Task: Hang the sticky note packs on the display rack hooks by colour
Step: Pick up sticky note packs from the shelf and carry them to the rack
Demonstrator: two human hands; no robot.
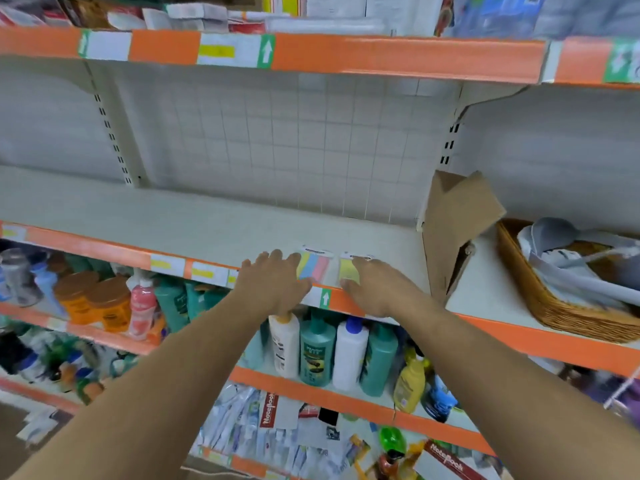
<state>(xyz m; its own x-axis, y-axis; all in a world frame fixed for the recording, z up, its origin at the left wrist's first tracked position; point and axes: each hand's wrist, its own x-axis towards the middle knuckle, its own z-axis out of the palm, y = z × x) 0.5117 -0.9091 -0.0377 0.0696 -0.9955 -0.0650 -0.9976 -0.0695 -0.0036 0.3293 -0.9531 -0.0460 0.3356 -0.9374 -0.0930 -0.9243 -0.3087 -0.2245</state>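
Two sticky note packs lie flat near the front edge of a white shelf. The left one is a multicolour pack with yellow, blue and pink strips. The right one is a yellow pack. My left hand rests palm down at the multicolour pack's left edge, fingertips touching it. My right hand lies on the yellow pack's right side, thumb at its lower edge. Whether either hand grips its pack is unclear. A white wire grid panel stands behind the shelf; I see no hooks on it.
An open cardboard box stands to the right of the packs. Beyond it sits a wicker basket holding grey scoops. Bottles fill the shelf below, and notebooks lie lower down. An orange-edged shelf runs overhead.
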